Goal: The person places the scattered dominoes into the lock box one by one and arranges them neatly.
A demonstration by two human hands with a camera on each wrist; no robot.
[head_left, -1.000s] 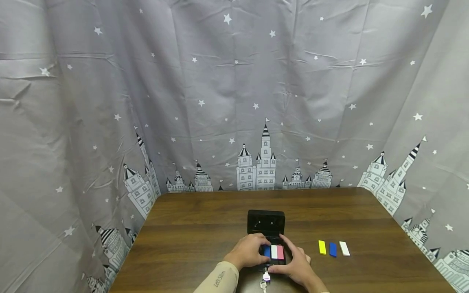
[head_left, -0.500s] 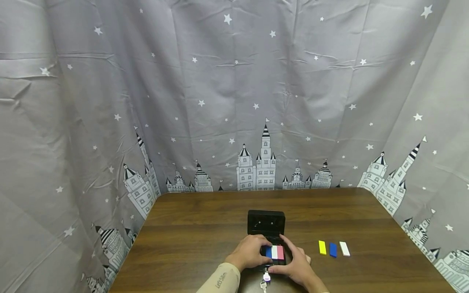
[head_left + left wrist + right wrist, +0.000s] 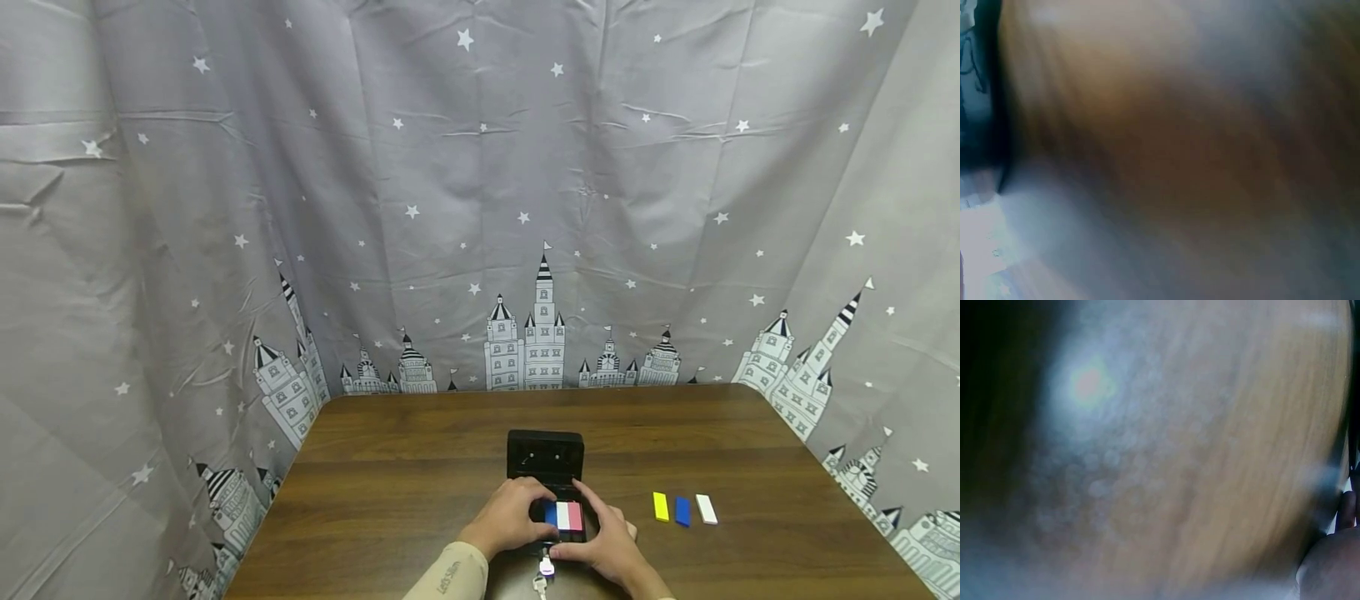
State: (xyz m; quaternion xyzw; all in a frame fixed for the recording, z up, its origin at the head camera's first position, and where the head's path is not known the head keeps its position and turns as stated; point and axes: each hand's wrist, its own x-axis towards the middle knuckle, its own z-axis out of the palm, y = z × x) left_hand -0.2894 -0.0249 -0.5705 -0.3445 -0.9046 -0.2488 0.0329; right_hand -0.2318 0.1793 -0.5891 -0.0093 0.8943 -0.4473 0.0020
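A black box [image 3: 545, 455] with its lid raised stands on the table, keys [image 3: 546, 567] hanging at its front. Inside lie a blue block [image 3: 551, 514], a white block [image 3: 562, 516] and a pink block [image 3: 575, 516], side by side. From the left, my left hand [image 3: 506, 517] reaches in and pinches the blue block by its ends between thumb and fingers; part of the block is hidden. My right hand [image 3: 609, 542] grips the box's right side, thumb at the front edge and index finger at the back corner. Both wrist views are mostly blurred table.
On the table to the right of the box lie a yellow block [image 3: 661, 507], another blue block [image 3: 682, 512] and another white block [image 3: 707, 509]. A grey curtain [image 3: 435, 167] with stars and castles hangs behind the wooden table [image 3: 390, 467].
My left hand has shifted slightly right, and the blue block now sits closer against the white one, with more of it showing. The right hand and the box have stayed in place.
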